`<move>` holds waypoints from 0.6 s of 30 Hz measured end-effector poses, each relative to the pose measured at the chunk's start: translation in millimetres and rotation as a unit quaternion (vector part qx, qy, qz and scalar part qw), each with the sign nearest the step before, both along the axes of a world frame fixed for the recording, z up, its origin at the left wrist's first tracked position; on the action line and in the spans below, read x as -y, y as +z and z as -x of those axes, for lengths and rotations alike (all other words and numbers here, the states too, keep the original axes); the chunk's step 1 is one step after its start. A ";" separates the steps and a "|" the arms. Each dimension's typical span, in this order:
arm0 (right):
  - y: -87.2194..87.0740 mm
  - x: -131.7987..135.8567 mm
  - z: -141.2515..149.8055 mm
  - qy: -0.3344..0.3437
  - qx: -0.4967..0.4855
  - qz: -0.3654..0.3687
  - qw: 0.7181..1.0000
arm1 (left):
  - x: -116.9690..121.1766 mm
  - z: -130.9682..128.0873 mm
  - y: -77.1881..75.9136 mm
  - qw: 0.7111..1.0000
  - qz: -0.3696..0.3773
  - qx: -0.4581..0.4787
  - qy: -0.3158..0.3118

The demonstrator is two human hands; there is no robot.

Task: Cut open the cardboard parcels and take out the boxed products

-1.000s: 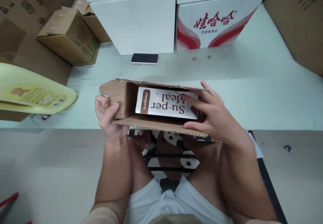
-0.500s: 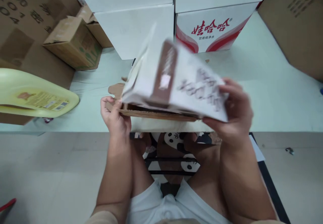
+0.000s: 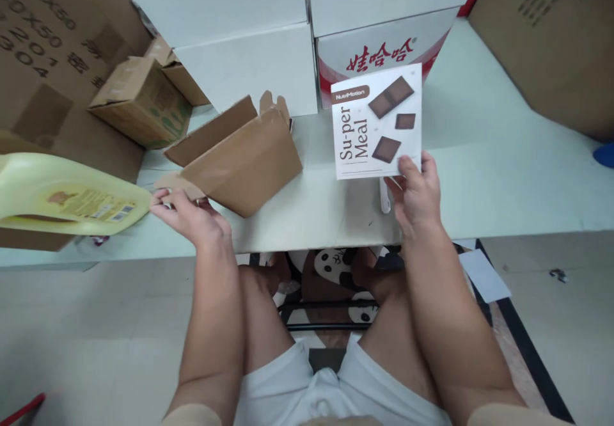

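My right hand (image 3: 415, 186) pinches a white box (image 3: 357, 133), brown squares (image 3: 391, 96) printed above my grip, now out of the carton (image 3: 247, 164) whose flap (image 3: 192, 186) my left hand (image 3: 194, 220) holds.

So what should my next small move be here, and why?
Probably ease your left hand off the brown carton, leaving it on the table: that hand is only at its end flap, and your right hand holds the white box well clear.

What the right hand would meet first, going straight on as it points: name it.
Likely the white carton with red lettering, beyond the Su-per Meal box the right hand holds, though depth is unclear.
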State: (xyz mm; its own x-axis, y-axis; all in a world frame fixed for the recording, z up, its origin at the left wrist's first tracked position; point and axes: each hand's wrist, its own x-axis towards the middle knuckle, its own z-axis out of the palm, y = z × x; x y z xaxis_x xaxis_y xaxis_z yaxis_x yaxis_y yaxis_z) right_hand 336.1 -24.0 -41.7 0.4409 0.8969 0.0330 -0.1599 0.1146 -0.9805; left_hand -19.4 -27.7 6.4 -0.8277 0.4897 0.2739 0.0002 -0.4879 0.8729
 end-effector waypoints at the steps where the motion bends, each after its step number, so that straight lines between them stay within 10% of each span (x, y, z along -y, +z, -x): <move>1: 2.4 -0.2 3.9 0.001 -0.014 0.004 1.000 | 4.0 -3.1 2.5 1.000 0.014 -0.001 -0.004; 6: 11.9 3.7 20.9 0.018 -0.074 0.046 0.996 | 51.9 -38.2 3.3 0.987 -0.036 -0.133 0.082; 8: 9.6 6.8 26.9 0.042 -0.076 0.070 0.994 | 69.2 -59.1 -5.4 0.985 0.012 -0.147 -0.088; 11: 1.2 13.2 39.3 0.088 -0.067 0.077 0.991 | 71.9 -87.7 -22.1 0.910 0.178 -0.089 -0.364; 18: -5.1 35.0 64.1 0.104 0.020 0.032 0.994 | 25.1 -111.1 -31.3 0.846 0.215 -0.149 -0.464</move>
State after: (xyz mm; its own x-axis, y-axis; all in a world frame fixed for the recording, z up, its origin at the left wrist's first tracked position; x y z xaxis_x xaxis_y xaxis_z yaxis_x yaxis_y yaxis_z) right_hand 272.0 -59.0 -46.8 0.2456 0.9693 -0.0128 -0.1340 0.0209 -0.9908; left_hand 91.7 -52.7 -24.8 0.0423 0.9985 0.0343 0.0419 -0.0361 0.9985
